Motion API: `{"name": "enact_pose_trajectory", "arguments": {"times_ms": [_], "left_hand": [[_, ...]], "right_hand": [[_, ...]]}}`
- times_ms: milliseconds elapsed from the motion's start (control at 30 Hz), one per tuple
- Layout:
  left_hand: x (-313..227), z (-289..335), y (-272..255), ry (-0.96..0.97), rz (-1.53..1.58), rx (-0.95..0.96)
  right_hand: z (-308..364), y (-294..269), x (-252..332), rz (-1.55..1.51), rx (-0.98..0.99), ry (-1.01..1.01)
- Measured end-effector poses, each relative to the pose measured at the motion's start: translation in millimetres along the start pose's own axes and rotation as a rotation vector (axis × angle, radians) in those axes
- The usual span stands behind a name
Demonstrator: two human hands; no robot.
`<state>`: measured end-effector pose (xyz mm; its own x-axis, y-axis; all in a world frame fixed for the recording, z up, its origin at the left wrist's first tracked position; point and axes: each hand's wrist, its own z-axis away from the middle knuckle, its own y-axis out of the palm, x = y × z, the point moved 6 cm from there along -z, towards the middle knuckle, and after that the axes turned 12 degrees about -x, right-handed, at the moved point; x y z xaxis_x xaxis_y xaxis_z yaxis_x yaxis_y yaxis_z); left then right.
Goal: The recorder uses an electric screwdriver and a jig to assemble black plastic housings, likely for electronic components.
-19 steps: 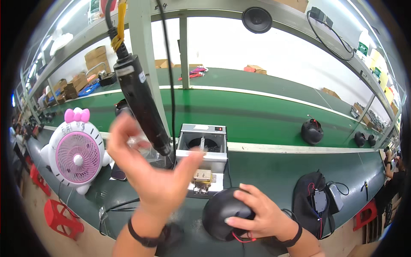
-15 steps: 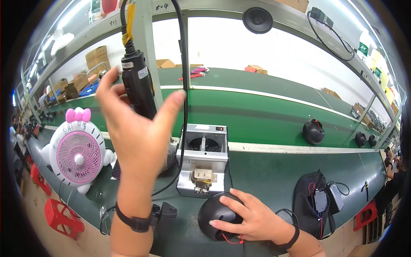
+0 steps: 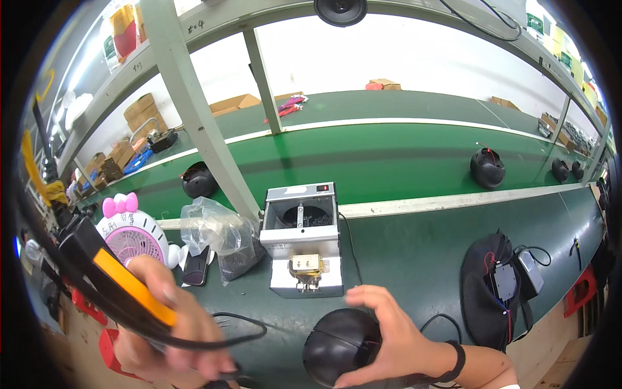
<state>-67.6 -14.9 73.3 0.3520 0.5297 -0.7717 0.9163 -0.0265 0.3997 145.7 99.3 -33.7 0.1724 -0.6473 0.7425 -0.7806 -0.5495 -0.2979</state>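
My left hand (image 3: 175, 318), smeared by motion, is wrapped round a black electric screwdriver (image 3: 91, 259) with an orange strip along its side. The tool is tilted at the lower left, and its tip is hidden or blurred. A black cable curves beside that hand. My right hand (image 3: 405, 343) grips a round, glossy black housing (image 3: 334, 343) from its right side, thumb near and fingers at the top. Thin red wire shows at the housing's edge, by the palm. Just beyond it stands a silver screw feeder (image 3: 304, 243) with small dark pieces in its tray.
Left of the feeder are a clear bag of dark bits (image 3: 230, 243), a phone (image 3: 196, 267) and a pink-and-white fan (image 3: 133, 233). A black mesh bag (image 3: 483, 298) with wired parts lies right. More black housings (image 3: 487, 168) rest on the green belt (image 3: 376, 155). A grey post (image 3: 194, 110) rises left.
My left hand has closed on the screwdriver and pulled it down and left. The housing has turned under my right hand, now at its side. The view has shifted.
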Motion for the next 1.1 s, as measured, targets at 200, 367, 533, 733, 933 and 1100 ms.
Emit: {"name": "enact_pose_trajectory", "arguments": {"times_ms": [200,367,533,733,933,1100], "left_hand": [[48,-44,17,0.407,-0.494,-0.442],[92,-75,-15,0.248,-0.517,-0.490],[104,-71,-32,0.172,-0.436,-0.577],[109,-67,-32,0.233,-0.397,-0.503],[107,-64,-36,0.202,-0.414,-0.484],[81,-54,-23,0.023,-0.217,-0.535]], "right_hand": [[28,19,-42,-0.246,0.346,0.656],[33,24,-43,-0.315,0.353,0.608],[19,19,-31,-0.314,0.168,0.400],[21,29,-50,-0.333,0.188,0.396],[23,34,-54,-0.406,0.187,0.334],[23,34,-58,-0.414,0.225,0.337]]}}
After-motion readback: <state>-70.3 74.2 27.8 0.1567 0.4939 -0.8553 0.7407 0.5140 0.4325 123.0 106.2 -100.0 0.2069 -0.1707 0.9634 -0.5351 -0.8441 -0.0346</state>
